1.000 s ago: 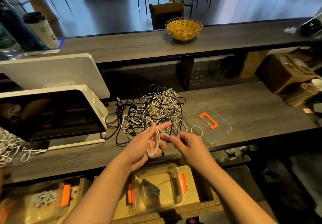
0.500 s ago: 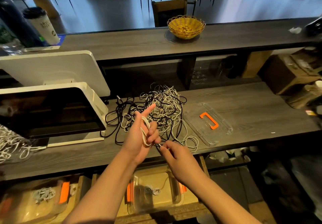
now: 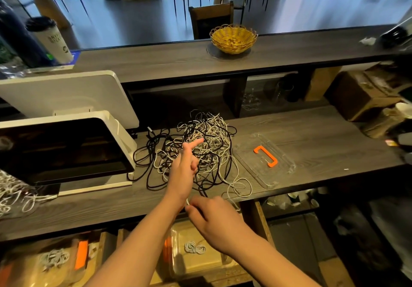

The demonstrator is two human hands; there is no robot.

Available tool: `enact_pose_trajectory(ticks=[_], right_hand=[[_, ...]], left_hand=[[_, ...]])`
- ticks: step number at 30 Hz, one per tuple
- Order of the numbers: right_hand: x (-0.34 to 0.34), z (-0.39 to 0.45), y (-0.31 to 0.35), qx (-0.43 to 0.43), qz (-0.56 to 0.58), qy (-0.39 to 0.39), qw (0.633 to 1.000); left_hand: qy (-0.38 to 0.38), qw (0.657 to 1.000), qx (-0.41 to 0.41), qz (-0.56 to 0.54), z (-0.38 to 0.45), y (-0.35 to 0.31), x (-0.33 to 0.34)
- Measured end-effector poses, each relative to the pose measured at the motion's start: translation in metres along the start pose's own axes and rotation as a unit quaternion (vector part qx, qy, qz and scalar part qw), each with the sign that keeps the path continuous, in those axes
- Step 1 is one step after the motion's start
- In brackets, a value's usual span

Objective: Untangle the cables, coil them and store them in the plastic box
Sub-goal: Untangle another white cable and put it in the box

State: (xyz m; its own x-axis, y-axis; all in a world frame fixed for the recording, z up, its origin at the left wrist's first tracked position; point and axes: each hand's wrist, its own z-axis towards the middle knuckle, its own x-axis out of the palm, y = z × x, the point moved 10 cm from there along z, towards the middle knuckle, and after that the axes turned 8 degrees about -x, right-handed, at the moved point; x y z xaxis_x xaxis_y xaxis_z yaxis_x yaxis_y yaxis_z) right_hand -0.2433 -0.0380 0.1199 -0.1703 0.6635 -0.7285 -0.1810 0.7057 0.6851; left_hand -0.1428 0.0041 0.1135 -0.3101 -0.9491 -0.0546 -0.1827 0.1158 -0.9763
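On the counter's left side stands a white-framed screen (image 3: 64, 150). Beside it your left hand (image 3: 182, 175) is raised over the tangled cables (image 3: 200, 150), forefinger out, the others curled; whether they hold a strand you cannot tell. Your right hand (image 3: 214, 217) pinches a white cable (image 3: 238, 186) at the counter's edge. Below it sits the plastic box (image 3: 200, 266), one coiled cable (image 3: 195, 247) inside; its lid (image 3: 265, 159) lies right of the tangle.

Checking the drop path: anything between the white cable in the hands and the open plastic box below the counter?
Nothing visible blocks it. The plastic box sits open, its lid aside on the counter. Only the right hand and forearm overlap the box in view.
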Motion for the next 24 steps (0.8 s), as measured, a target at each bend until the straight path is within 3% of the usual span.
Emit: enact_pose_trajectory(ticks=[3, 8, 10, 13, 16, 18, 22, 24], right_hand=[[-0.009, -0.002, 0.003, -0.009, 0.03, -0.018, 0.999], [-0.042, 0.002, -0.017, -0.013, 0.015, -0.075, 0.997], [-0.053, 0.005, -0.022, -0.027, -0.002, -0.074, 0.997], [-0.068, 0.007, -0.028, -0.039, -0.033, -0.093, 0.994], [-0.091, 0.006, -0.039, -0.013, -0.077, -0.141, 0.987], [-0.107, 0.004, -0.047, -0.001, -0.084, -0.174, 0.981], [-0.129, 0.0, -0.057, 0.027, -0.089, -0.195, 0.976], [-0.134, -0.002, -0.06, 0.034, -0.091, -0.191, 0.977]], left_hand=[[0.047, 0.997, -0.047, 0.045, 0.0, 0.016, 0.008], [0.195, 0.965, -0.154, 0.085, -0.023, 0.044, 0.041], [0.198, 0.957, -0.176, 0.116, -0.03, 0.05, 0.045], [0.211, 0.943, -0.241, 0.088, -0.033, 0.065, 0.047], [0.296, 0.913, -0.277, 0.049, -0.046, 0.07, 0.059], [0.358, 0.887, -0.281, 0.074, -0.06, 0.066, 0.066], [0.436, 0.817, -0.166, 0.339, -0.071, 0.068, 0.066], [0.437, 0.796, -0.14, 0.394, -0.07, 0.075, 0.06]])
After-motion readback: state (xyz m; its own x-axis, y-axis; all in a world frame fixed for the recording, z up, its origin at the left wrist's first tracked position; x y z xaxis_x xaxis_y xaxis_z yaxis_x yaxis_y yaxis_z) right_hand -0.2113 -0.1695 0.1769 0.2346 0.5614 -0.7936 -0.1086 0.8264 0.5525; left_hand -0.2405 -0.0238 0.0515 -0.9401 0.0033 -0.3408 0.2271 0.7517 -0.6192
